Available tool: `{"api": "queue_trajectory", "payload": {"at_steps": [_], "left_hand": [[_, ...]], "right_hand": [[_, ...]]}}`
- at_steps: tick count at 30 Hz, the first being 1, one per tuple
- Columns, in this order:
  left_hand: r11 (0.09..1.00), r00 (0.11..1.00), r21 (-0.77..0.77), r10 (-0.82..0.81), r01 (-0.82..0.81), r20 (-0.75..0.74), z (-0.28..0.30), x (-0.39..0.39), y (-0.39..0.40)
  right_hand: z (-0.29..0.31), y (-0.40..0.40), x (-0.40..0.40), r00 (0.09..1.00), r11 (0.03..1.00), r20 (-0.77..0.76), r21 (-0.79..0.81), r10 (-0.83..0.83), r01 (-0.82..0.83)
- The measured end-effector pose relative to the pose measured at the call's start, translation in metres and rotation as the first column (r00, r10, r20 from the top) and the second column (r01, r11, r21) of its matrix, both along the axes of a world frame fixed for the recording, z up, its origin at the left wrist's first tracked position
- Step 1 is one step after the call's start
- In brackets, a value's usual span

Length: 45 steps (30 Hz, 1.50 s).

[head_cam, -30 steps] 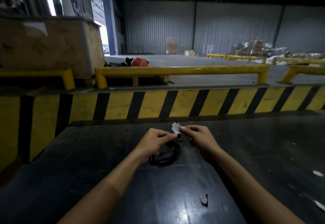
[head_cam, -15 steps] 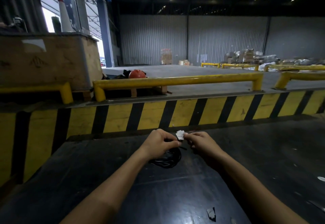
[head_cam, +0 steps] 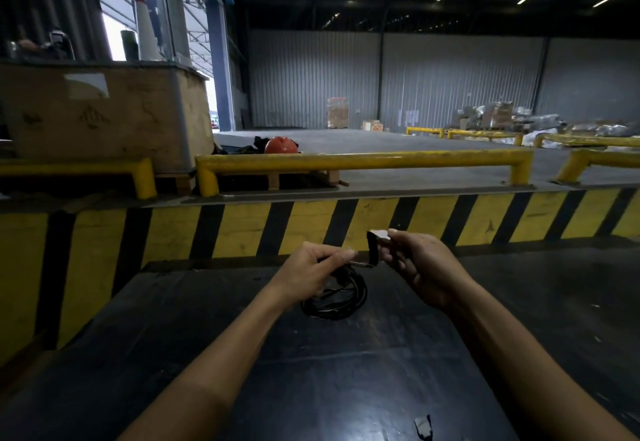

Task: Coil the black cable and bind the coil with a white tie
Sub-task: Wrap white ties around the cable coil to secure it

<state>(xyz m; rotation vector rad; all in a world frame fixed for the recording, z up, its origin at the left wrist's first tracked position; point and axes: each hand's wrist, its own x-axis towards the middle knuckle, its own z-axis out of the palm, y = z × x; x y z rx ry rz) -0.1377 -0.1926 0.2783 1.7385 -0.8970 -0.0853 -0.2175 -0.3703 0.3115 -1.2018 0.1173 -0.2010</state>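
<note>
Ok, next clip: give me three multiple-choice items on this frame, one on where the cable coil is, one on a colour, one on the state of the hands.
1. Where is the black cable coil?
A. Hanging over the yellow rail
B. On the dark table below the left hand
C. On the floor past the barrier

2. What colour is the round helmet-like object behind the yellow rail?
A. Orange-red
B. Blue
C. White

3. What is the right hand doing?
A. Resting flat and empty
B. Gripping the rail
C. Pinching the white tie at its fingertips

Answers: 1 B, the coil lies on the table under the left hand, which pinches its top. 2 A, it reads orange-red. 3 C, the white piece sits at the fingertips, raised above the coil.
</note>
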Motion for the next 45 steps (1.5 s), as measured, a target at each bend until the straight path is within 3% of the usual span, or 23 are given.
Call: {"api": "queue_trajectory", "payload": {"at_steps": [7,12,22,28,35,39,42,45], "left_hand": [[0.977,0.986,-0.211,-0.049,0.014,-0.161,-0.006,0.002,0.004],[0.960,0.993,-0.280,-0.010,-0.023,-0.117,-0.007,0.000,-0.002],[0.970,0.988,-0.240,-0.016,-0.022,-0.151,-0.018,0.007,-0.008],[0.969,0.985,-0.248,-0.028,-0.015,-0.170,-0.015,0.006,-0.012],[0.968,0.987,-0.250,-0.011,-0.029,-0.160,-0.017,0.003,-0.017],[0.970,0.979,-0.212,0.083,-0.122,-0.187,-0.020,0.002,-0.022],[0.957,0.952,-0.181,0.179,-0.227,-0.248,-0.019,0.001,-0.026],[0.950,0.924,-0.131,0.234,-0.283,-0.302,-0.019,0.000,-0.029]], "right_hand": [[0.005,0.012,0.021,0.999,0.999,-0.012,-0.017,0.050,-0.050],[0.001,0.017,0.026,0.988,0.950,-0.141,-0.293,0.069,-0.108],[0.003,0.014,0.023,0.968,0.880,-0.251,-0.461,-0.004,-0.115],[0.007,0.009,0.019,0.996,0.766,-0.082,-0.639,0.021,-0.069],[0.006,0.007,0.017,0.998,0.751,0.021,-0.660,0.065,-0.035],[0.006,0.011,0.015,0.996,0.739,0.061,-0.674,0.060,-0.004],[-0.005,0.017,0.012,0.991,0.655,0.122,-0.753,0.052,0.058],[-0.023,0.022,0.011,0.963,0.502,0.268,-0.837,0.034,0.215]]}}
